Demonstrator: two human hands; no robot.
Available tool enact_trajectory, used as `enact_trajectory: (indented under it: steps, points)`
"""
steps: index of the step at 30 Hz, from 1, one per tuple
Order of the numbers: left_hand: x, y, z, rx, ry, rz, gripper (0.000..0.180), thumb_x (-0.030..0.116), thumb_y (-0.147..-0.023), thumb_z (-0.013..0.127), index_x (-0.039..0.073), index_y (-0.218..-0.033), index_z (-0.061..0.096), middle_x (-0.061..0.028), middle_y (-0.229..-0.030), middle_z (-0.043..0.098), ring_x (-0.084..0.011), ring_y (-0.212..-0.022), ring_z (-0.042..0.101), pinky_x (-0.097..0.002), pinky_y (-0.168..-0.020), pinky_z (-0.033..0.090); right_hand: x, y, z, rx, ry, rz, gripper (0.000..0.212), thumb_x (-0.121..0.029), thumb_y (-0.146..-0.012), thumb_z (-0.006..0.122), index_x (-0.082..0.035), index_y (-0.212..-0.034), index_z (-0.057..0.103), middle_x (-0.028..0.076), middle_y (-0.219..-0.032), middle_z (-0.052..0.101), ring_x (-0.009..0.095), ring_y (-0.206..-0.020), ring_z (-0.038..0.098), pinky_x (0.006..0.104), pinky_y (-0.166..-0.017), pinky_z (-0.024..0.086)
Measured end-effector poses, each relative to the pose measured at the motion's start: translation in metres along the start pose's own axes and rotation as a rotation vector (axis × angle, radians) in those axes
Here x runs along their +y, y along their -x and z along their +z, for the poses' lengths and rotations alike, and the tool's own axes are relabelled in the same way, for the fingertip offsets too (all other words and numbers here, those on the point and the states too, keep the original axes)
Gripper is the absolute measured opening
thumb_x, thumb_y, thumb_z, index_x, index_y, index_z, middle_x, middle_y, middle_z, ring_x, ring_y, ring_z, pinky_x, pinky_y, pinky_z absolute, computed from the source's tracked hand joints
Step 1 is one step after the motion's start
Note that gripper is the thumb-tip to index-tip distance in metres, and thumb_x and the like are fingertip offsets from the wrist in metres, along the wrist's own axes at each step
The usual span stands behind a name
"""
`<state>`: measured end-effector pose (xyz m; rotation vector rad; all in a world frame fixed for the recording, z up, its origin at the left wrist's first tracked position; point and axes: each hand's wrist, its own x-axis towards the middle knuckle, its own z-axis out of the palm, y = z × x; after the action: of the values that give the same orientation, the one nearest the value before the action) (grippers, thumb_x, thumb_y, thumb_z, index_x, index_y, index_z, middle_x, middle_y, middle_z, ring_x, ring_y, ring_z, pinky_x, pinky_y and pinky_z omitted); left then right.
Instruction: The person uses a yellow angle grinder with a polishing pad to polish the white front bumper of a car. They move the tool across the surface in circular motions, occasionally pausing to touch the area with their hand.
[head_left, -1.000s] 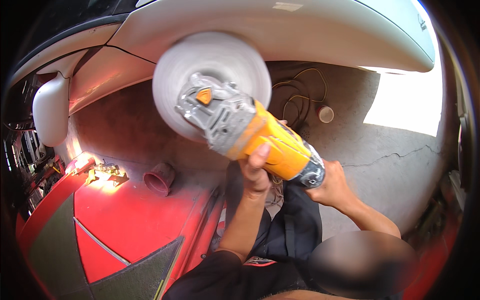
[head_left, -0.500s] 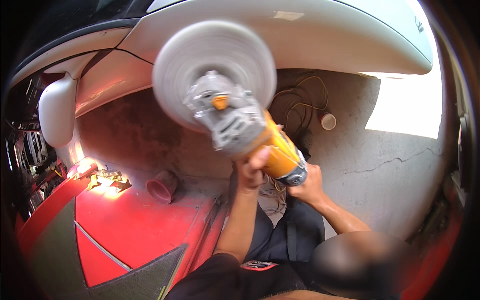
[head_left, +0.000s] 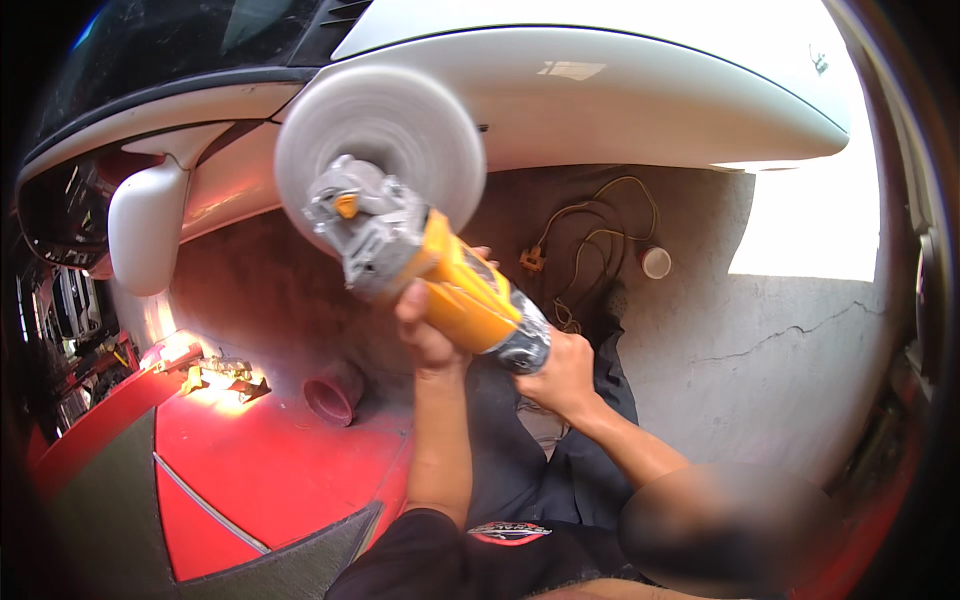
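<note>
A yellow and grey rotary polisher (head_left: 465, 300) is held in both my hands, its body slanting up to the left. Its round white pad (head_left: 430, 130) is blurred as if spinning, and it overlaps the side of a white car (head_left: 610, 95); whether it touches the paint I cannot tell. My left hand (head_left: 430, 330) is wrapped around the yellow body from below, close to the grey gear head. My right hand (head_left: 562, 368) grips the dark rear end of the polisher.
Left of the pad juts the car's white side mirror (head_left: 145, 235). A red panel (head_left: 250, 470) lies at lower left, with a red bucket-like container (head_left: 335, 393) and a glowing lamp (head_left: 228, 380). Yellow cord (head_left: 652, 195) coils on the concrete floor beside a small white cup (head_left: 656, 263).
The polisher and both hands have moved left and the pad looks smaller, farther off. The view has shifted, showing more of the car's windshield and the cord on the floor.
</note>
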<state>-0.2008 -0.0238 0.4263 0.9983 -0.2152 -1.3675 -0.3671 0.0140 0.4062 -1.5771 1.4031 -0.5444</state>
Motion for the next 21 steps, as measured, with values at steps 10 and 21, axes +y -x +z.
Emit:
enact_trajectory:
  steps: [10,21]
  points:
    - [-0.009,-0.028,0.018,0.014,-0.192,0.159,0.092,0.068,-0.086,0.057,-0.001,-0.146,0.045,-0.0289,-0.122,0.063,-0.0411,-0.108,0.067,-0.0545,-0.094,0.057,0.013,-0.031,-0.016,0.012,-0.025,0.023,0.032,-0.015,-0.061,0.074,-0.005,-0.091,0.066,0.019,-0.074,0.07,0.042,-0.07,0.068,0.0485,-0.066,0.057]
    - [-0.14,-0.014,0.193,-0.348,-0.429,-0.149,0.048,0.025,-0.08,0.082,0.0,-0.118,0.067,-0.0074,-0.106,0.073,-0.0155,-0.097,0.067,-0.032,-0.09,0.053,0.097,0.05,-0.135,0.324,-0.431,0.434,0.014,-0.002,-0.077,0.081,0.002,-0.087,0.072,0.003,-0.082,0.073,0.01,-0.075,0.066,0.029,-0.071,0.053]
